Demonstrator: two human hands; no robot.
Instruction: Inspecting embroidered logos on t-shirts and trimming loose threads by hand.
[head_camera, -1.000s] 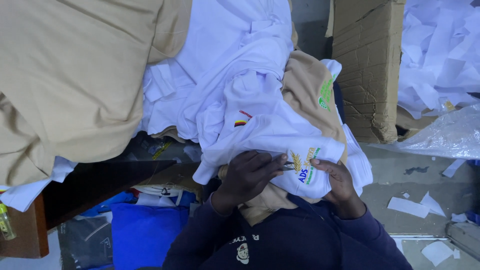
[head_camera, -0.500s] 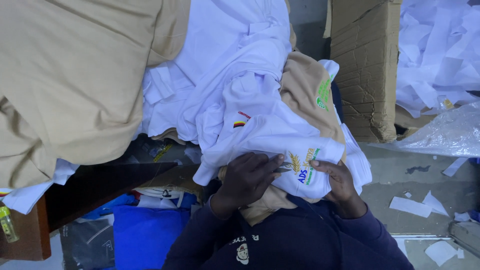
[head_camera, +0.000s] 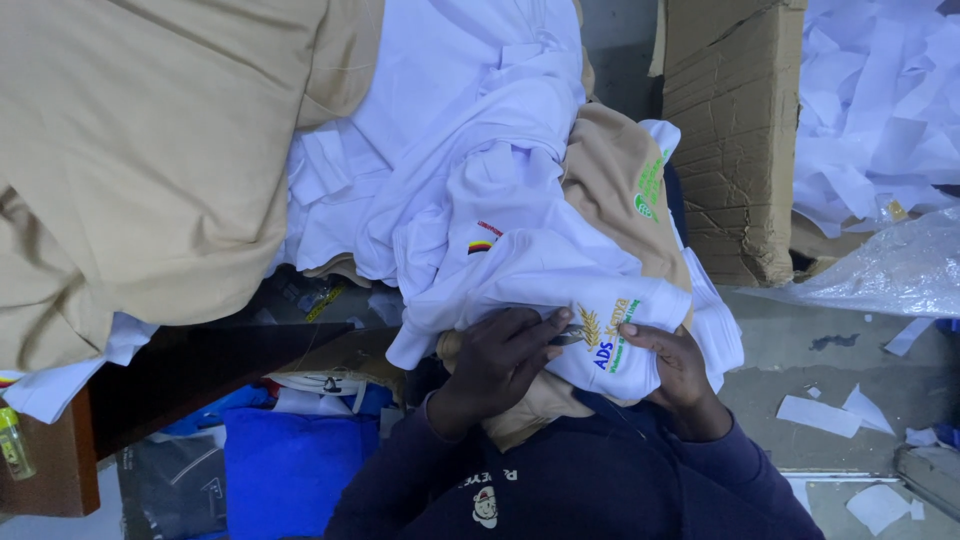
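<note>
Head view, looking down at the lap. The left hand (head_camera: 495, 360) lies with fingers spread flat on a folded white shirt (head_camera: 560, 270), its fingertips touching a small printed emblem (head_camera: 605, 340) in yellow, blue and green near the shirt's lower edge. The right hand (head_camera: 670, 365) grips the same edge from the other side, thumb on top beside the emblem, fingers curled under the cloth. The shirt lies on the person's lap, at the near end of a heap of white garments (head_camera: 450, 120). A small red, black and yellow tag (head_camera: 483, 240) sits on a fold above the hands. A tan garment (head_camera: 615, 190) with a green printed mark lies against the heap's right side; a larger tan cloth (head_camera: 150, 160) covers the upper left. An open cardboard box (head_camera: 735, 130) stands upright just right of the heap, with white paper scraps (head_camera: 880, 100) and a clear plastic sheet (head_camera: 890, 270) beyond. Bare grey floor (head_camera: 790, 350) lies to the right of the hands, littered with paper bits. A blue bag (head_camera: 285, 465) sits lower left under the dark desk (head_camera: 190, 365) edge.
</note>
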